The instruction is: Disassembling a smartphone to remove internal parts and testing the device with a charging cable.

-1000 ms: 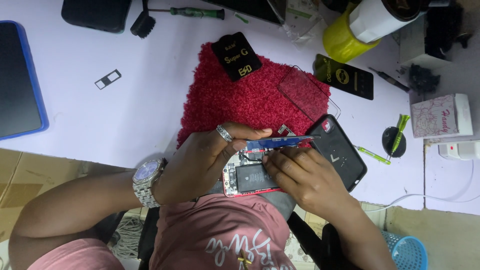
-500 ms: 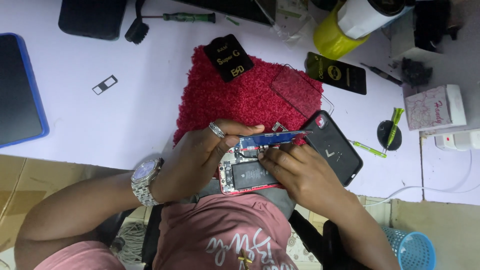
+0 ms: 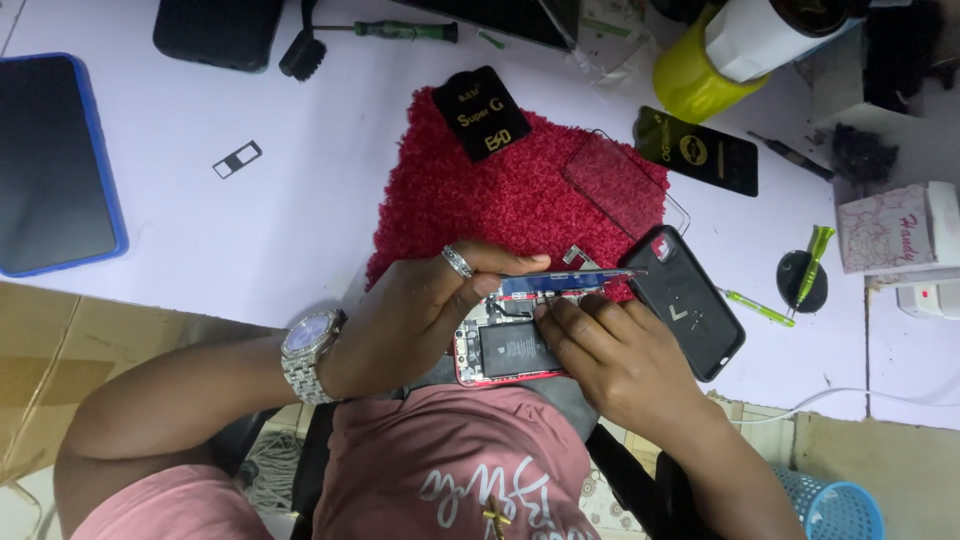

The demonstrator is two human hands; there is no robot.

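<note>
An opened red phone (image 3: 508, 352) with its black battery showing lies at the table's near edge, partly on a red shaggy mat (image 3: 510, 190). My left hand (image 3: 420, 315), with a ring and a silver watch, pinches the lifted screen panel (image 3: 560, 282) along its edge above the phone body. My right hand (image 3: 615, 350) rests on the phone's right side, fingertips touching the inside near the battery and the panel's edge. A black phone case (image 3: 685, 300) lies just right of my right hand.
A blue-cased tablet (image 3: 55, 165) lies far left. A small card tray (image 3: 237, 159), a green-handled screwdriver (image 3: 400, 31), black packets (image 3: 482, 113), a yellow container (image 3: 695, 70), green tweezers (image 3: 812, 255) and a tissue box (image 3: 895, 228) lie around the mat. A blue basket (image 3: 840, 505) stands below right.
The view has shifted slightly. Both hands stay on the open phone and its lifted screen, with only small finger movements.
</note>
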